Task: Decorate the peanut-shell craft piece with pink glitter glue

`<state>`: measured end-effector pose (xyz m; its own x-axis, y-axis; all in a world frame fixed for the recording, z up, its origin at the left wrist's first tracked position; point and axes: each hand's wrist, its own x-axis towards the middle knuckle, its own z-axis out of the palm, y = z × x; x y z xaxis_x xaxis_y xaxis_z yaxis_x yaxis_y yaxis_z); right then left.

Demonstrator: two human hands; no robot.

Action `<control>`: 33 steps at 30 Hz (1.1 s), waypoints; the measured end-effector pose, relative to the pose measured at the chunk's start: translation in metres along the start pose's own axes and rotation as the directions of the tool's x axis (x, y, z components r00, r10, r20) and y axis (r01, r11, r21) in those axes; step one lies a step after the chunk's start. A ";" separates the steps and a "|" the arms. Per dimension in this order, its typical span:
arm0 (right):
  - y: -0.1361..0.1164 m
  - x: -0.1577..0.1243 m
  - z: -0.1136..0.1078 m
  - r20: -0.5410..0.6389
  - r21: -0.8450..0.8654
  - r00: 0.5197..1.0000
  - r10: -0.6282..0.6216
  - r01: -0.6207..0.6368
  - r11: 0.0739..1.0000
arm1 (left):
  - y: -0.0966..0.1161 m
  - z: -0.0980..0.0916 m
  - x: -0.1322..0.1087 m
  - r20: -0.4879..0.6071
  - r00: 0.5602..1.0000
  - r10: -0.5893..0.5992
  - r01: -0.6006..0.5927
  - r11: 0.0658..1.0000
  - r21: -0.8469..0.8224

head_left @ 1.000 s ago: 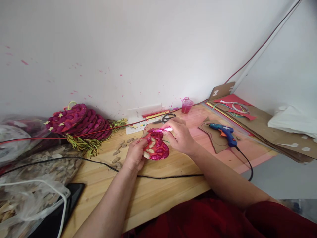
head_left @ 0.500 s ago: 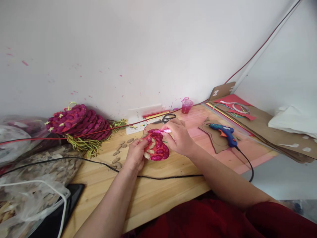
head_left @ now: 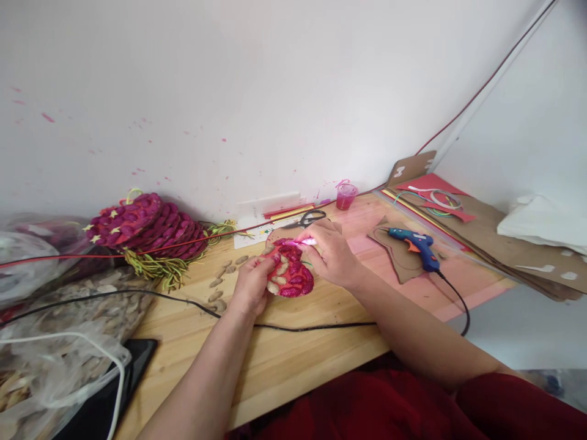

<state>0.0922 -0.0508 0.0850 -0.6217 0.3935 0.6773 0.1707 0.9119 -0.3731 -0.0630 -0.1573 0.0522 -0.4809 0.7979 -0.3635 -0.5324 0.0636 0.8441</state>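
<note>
My left hand [head_left: 253, 282] grips the left edge of a red disc covered with peanut shells [head_left: 296, 284], its thumb on top. Most shells on the disc are magenta; several along its left side are bare tan. In my right hand [head_left: 332, 252] a slim white and pink brush or pen [head_left: 308, 242] is pinched, its magenta end touching the disc's upper part. Which of the two it is, I cannot make out. Loose peanut shells [head_left: 215, 296] lie on the wooden table [head_left: 275, 373] left of the disc. Behind my right hand are black-handled scissors [head_left: 312, 217].
A cup of magenta liquid [head_left: 346, 197] stands by the wall. To the right, a blue glue gun [head_left: 415, 244] rests on cut cardboard [head_left: 392, 260]. Decorated magenta discs [head_left: 156, 226] are stacked at left, near a plastic bag of shells [head_left: 87, 305]. A black cable [head_left: 316, 328] crosses the table.
Hardly anything differs: both hands keep their places on the disc, and the tool's magenta end stays against its upper part.
</note>
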 end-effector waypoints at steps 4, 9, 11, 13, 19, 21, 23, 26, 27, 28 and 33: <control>0.002 0.000 0.001 -0.008 0.019 1.000 -0.010 0.011 1.000 | 0.002 0.002 -0.002 0.004 1.000 0.006 -0.006 1.000 0.004; 0.004 0.001 0.002 -0.028 0.065 0.999 -0.018 0.020 0.998 | 0.003 0.002 -0.004 0.074 0.997 -0.007 0.008 1.000 -0.013; 0.004 0.002 0.002 -0.046 0.097 0.999 -0.001 0.006 0.995 | 0.002 0.003 -0.005 0.073 0.997 0.010 -0.010 1.000 -0.008; 0.003 0.002 0.000 -0.065 0.131 0.997 0.036 -0.028 0.991 | 0.001 0.003 -0.005 0.076 0.996 0.037 -0.037 0.999 -0.001; 0.002 0.003 -0.004 -0.163 0.291 0.978 0.128 -0.076 0.954 | -0.005 -0.001 -0.003 0.093 0.980 0.177 -0.188 0.975 0.121; 0.002 0.003 -0.005 -0.190 0.301 0.969 0.156 -0.094 0.949 | -0.007 -0.004 -0.002 0.094 0.968 0.234 -0.248 0.951 0.183; 0.002 0.003 -0.005 -0.191 0.306 0.966 0.172 -0.108 0.946 | -0.008 -0.006 -0.001 0.113 0.951 0.287 -0.307 0.921 0.240; 0.001 0.003 -0.006 -0.189 0.308 0.966 0.176 -0.112 0.945 | -0.007 -0.006 -0.001 0.132 0.928 0.349 -0.373 0.877 0.302; 0.000 0.003 -0.006 -0.189 0.306 0.966 0.178 -0.114 0.945 | -0.007 -0.005 -0.002 0.132 0.923 0.362 -0.385 0.868 0.314; 0.000 0.003 -0.007 -0.189 0.303 0.965 0.181 -0.118 0.946 | -0.006 -0.005 -0.002 0.132 0.920 0.370 -0.392 0.862 0.322; 0.003 0.004 -0.010 -0.230 0.299 0.944 0.235 -0.161 0.941 | -0.008 -0.007 0.000 0.121 0.928 0.352 -0.372 0.875 0.311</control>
<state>0.0977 -0.0459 0.0927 -0.3710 0.6128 0.6977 0.0324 0.7594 -0.6498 -0.0637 -0.1622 0.0421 -0.5496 0.8354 0.0071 -0.0701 -0.0546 0.9960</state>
